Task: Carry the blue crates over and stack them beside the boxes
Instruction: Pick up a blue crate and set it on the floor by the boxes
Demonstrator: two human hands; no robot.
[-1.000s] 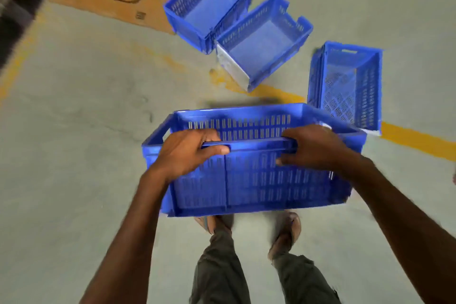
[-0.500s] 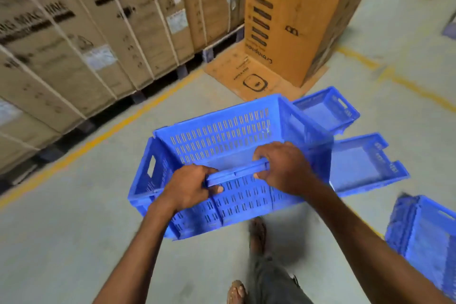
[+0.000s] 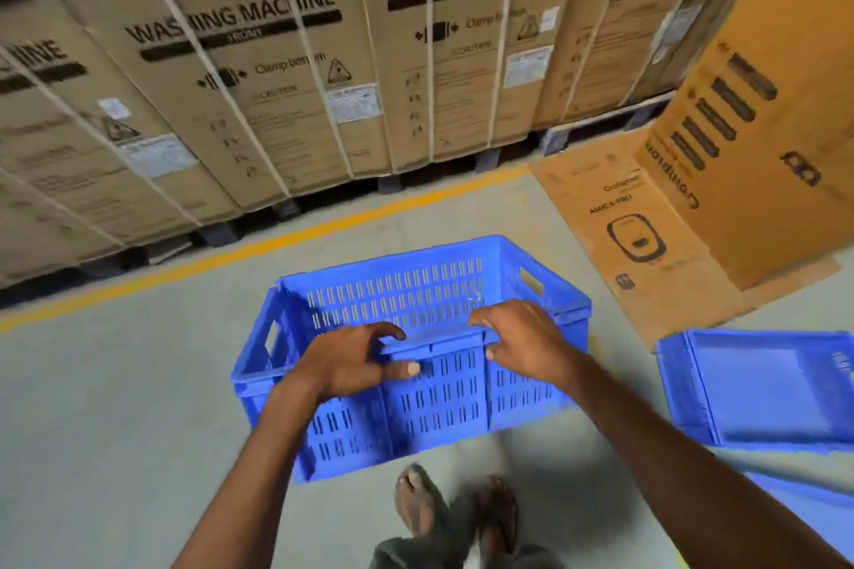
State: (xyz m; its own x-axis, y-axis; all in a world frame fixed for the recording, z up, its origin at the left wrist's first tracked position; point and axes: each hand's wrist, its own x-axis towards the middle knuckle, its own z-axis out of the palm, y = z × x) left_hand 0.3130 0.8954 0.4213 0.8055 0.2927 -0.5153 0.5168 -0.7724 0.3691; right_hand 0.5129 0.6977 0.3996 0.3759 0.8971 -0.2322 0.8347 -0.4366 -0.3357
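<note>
Blue crate (image 3: 430, 365) at centre, above the floor (image 3: 115, 430) | left hand (image 3: 344, 363) and right hand (image 3: 522, 344) curled over its near rim, fingers inside, thumbs outside | boxes (image 3: 277, 74) at 12 o'clock

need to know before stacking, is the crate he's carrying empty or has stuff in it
Empty, as far as shows: the inside far wall of the blue crate is bare down to the near rim; the bottom is hidden behind that rim and both hands.
</note>
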